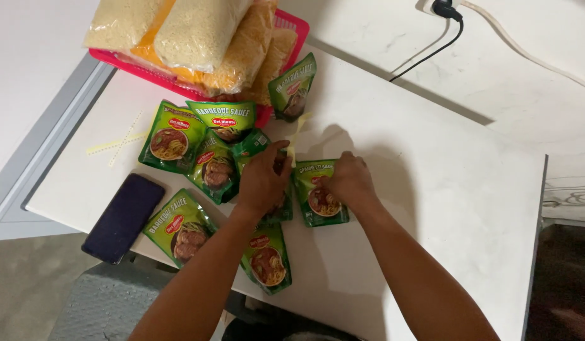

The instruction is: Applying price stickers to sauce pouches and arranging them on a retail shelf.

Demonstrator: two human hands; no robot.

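Both hands work close together over a white desk [431,189]. The left hand [262,183] lies over a green sauce pouch [281,211] with its fingers curled down; thumb and forefinger pinch the lower end of a pale yellow strip [297,136], which rises from that grip toward the far side of the desk. The right hand [350,180] is just to the right of that grip, fingers bent and pressed on the top edge of a second green pouch [318,202], which lies flat under it with its printed face up. Whether the right hand's grip is closed on the pouch or only resting on it cannot be told, since the fingertips are hidden behind the knuckles.

More green pouches lie around the left hand's grip. To its left is a cluster of three overlapping pouches [204,142]. Nearer the person, one pouch [179,227] lies to the left of the forearm and another pouch [267,259] lies just below the hand, partly over the desk's near edge. Beyond the grip, one pouch [292,88] leans tilted against a pink basket [292,25].

The basket holds clear bags of dry noodles [198,31], piled above its rim. A dark phone [123,218] lies flat well to the left of the hands, at the near edge of the desk. Further yellow strips [115,144] lie on the desk beyond the phone. A black cable [431,53] crosses the marble surface past the desk's far edge.
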